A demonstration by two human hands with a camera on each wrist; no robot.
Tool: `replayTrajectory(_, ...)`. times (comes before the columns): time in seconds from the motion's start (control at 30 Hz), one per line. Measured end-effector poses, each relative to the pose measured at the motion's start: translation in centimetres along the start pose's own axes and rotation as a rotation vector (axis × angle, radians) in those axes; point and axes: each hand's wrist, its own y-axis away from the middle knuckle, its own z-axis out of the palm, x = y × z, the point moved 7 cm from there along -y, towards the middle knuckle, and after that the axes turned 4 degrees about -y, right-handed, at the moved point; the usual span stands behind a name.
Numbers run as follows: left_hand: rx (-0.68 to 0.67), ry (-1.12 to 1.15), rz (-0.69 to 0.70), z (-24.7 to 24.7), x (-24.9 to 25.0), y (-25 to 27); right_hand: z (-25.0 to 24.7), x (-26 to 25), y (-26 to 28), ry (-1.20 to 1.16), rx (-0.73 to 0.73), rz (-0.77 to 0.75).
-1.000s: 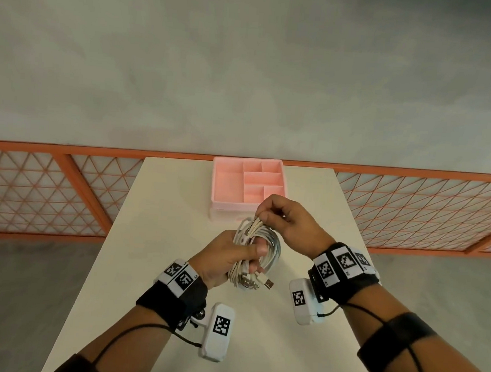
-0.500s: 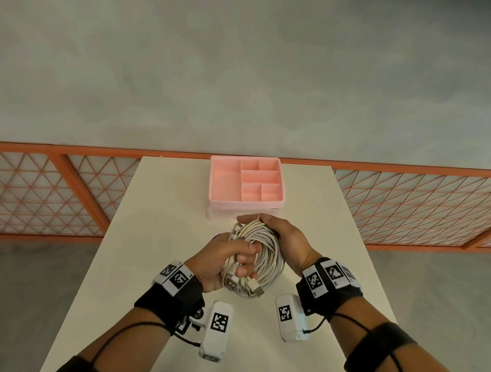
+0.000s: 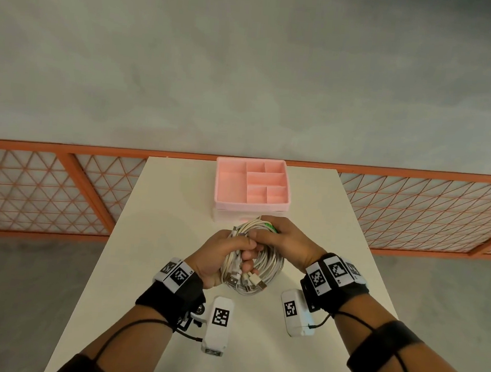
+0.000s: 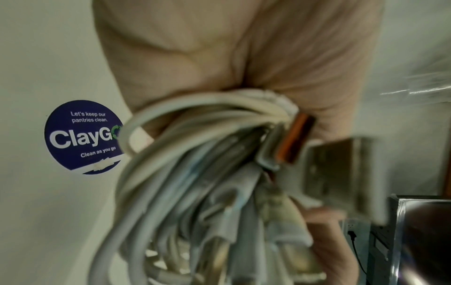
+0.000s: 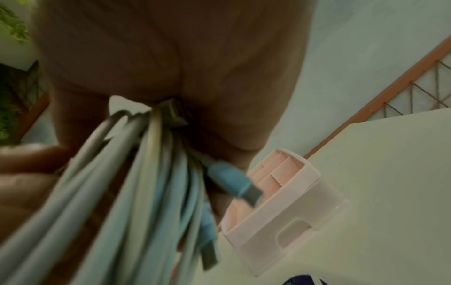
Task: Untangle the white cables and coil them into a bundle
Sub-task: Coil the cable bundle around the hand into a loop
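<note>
Head view, lower centre of the frame: both hands grip the coiled white cables [image 3: 258, 262] above the table [image 3: 159, 238], left hand [image 3: 223, 257] curled through the loop, right hand [image 3: 288, 241] clasping its top. Coiling looks nearly finished; next, the loose plugs probably need tucking in.

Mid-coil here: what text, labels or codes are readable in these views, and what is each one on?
"Let's keep our pantries clean." on the round blue sticker on the table.
"ClayGo", same sticker; its last letter is partly hidden by the white cables.
"Clean as you go", same sticker.
Square black-and-white marker codes on the wrist cameras and wristbands: patterns only, no words.
</note>
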Motion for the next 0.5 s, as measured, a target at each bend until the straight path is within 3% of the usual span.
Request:
replayTrajectory(0.2,0.094,-0.066,0.027,-1.1,-0.5,-0.3,0.9,-0.1,0.6,-0.078,-0.064,0.030)
replayTrajectory(0.4,0.361,-0.207,0.174,-3.2,0.6,-0.6,-0.8,0.1,-0.1,0.065,0.153,-0.013)
replayTrajectory(0.5,0.283,-0.222,0.121,-2.9,0.2,-0.7,-2.2,1.2,-0.8,0.057,0.291,0.011)
